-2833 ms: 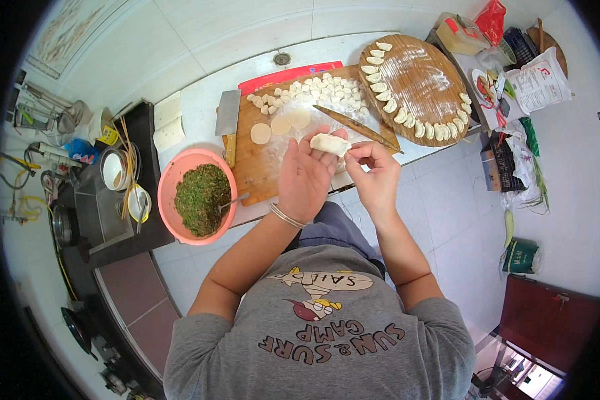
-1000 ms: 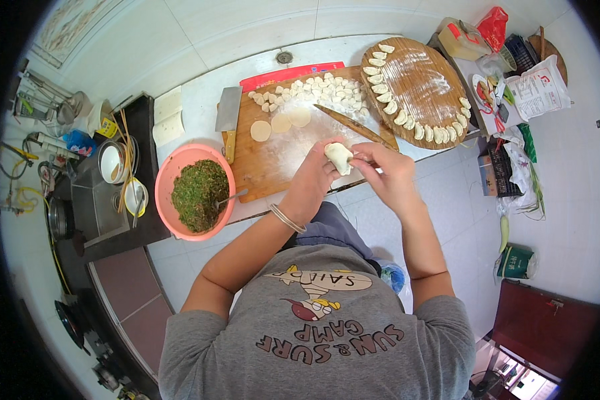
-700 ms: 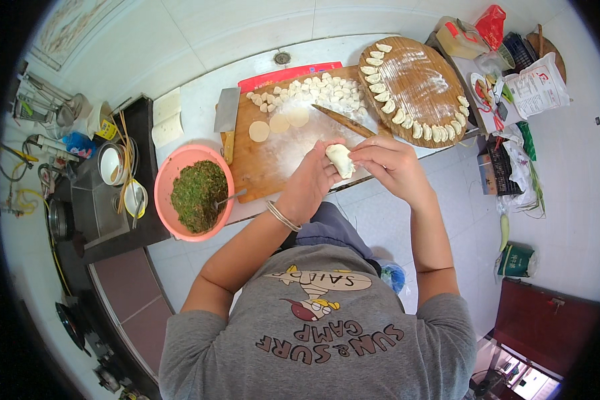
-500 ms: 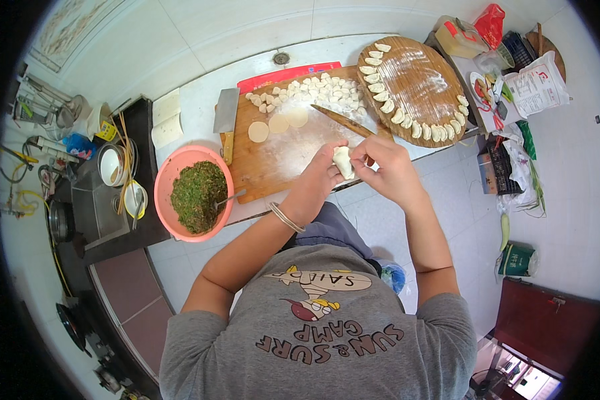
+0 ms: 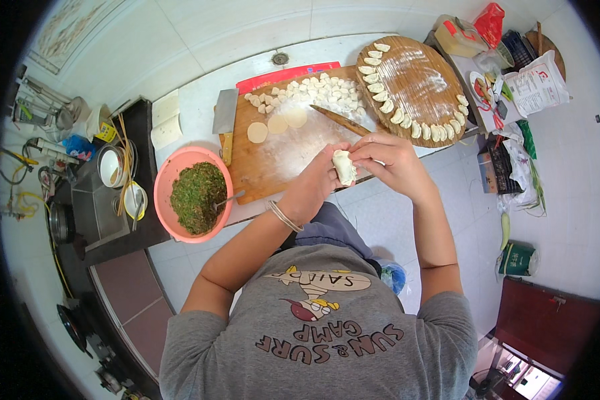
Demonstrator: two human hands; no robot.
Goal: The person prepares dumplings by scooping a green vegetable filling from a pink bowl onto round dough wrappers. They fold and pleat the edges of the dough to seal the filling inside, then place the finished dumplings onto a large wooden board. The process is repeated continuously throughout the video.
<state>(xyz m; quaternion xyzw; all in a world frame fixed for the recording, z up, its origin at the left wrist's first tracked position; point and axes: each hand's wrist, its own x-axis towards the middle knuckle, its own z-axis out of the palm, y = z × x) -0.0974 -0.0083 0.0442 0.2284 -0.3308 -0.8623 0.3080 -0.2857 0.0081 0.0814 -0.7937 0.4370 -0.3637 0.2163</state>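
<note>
A pale folded dumpling (image 5: 344,168) is held between my two hands over the near edge of the wooden cutting board (image 5: 260,175). My left hand (image 5: 315,181) cups it from the left. The fingers of my right hand (image 5: 388,160) pinch its right edge. Behind my hands a tapered rolling pin (image 5: 341,120) rests slantwise on the floured board. Flat round wrappers (image 5: 257,133) and many small dough pieces (image 5: 323,90) lie farther back. A pink bowl (image 5: 161,193) of green chopped filling (image 5: 198,197) with a spoon stands to the left.
A round wooden board (image 5: 423,77) at the far right carries finished dumplings (image 5: 407,121) along its rim. A cleaver (image 5: 225,112) lies at the cutting board's left edge. The sink (image 5: 100,210) with bowls is farther left. A white sack (image 5: 539,85) sits on the right-hand shelf.
My right fingers have shifted their pinch along the dumpling's edge and the hand has flattened a little. The dumpling has turned slightly and shows more of its side.
</note>
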